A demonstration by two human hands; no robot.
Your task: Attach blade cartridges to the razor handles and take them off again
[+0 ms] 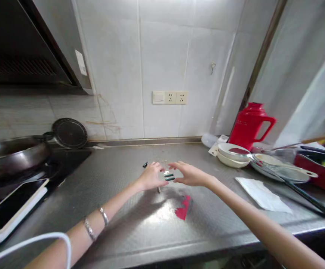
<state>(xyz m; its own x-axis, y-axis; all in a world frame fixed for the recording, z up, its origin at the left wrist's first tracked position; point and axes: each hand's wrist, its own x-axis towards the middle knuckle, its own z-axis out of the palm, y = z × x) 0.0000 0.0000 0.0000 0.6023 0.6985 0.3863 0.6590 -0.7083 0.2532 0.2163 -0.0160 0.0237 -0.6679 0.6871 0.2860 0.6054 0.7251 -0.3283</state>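
Note:
Both hands hover around the middle of the metal counter [117, 224]. My left hand [152, 177] has its thumb and fingers apart, curved toward the right. Facing it, my right hand [189, 175] is also curved with a gap between thumb and fingers. Between the two hands are small dark green strips [169, 177] with a white bit beside them; whether the fingertips touch them is unclear. A small black item [145, 164] lies just behind my left hand. Nearer the front is a torn red piece [183, 209]. A short light stick [159, 189] shows below my left hand.
At left are a pan [16, 153] on the black stove, a round black lid [69, 133] and a white-edged device [13, 209]. Toward the right stand a red jug [247, 125], stacked bowls [232, 161], a white cloth [263, 194], a black-handled utensil [305, 194] and a red pot [313, 168].

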